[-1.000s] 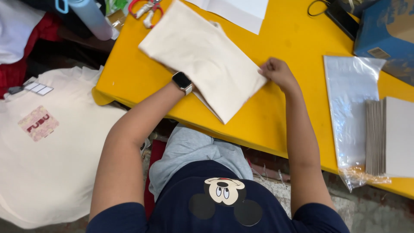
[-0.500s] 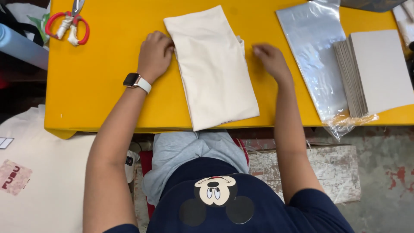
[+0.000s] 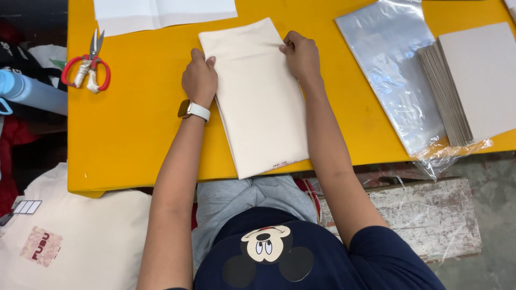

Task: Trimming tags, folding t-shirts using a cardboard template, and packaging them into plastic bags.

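At the far left, at about 9 o'clock from the folded cloth, a pair of red-handled scissors with white wrapping [image 3: 86,67] lies on the bright yellow tabletop [image 3: 134,134], well apart from both hands. A pale blue bottle [image 3: 32,94] pokes in beyond the table's left edge.

The left hand [image 3: 200,79], with a white-banded watch [image 3: 193,110] on its wrist, rests flat and unclenched on the left long edge of the cream folded fabric piece [image 3: 260,102], fingers curled slightly over the border near the far end. It grasps nothing; it presses down.

The fabric lies in the middle of the table, directly between the two hands. Its long axis runs from roughly 11 o'clock at the far end to 5 o'clock at the near end, where the bottom corner overhangs the table's near edge above the person's lap. Both hands sit on the far half, so the near half lies free.

The right hand [image 3: 301,53] sits at the upper right edge, at about 1 o'clock from the cloth's centre, fingertips pinching or pushing on the edge; whether it truly grips the layers I cannot tell. Both hands are equally close, each touching its own side.

Further right, at 3 o'clock, a clear plastic sleeve [image 3: 392,80] lies flat, with a stack of grey cardboard sheets [image 3: 462,80] resting partly on it. White paper sheets [image 3: 161,13] lie at 12 o'clock.
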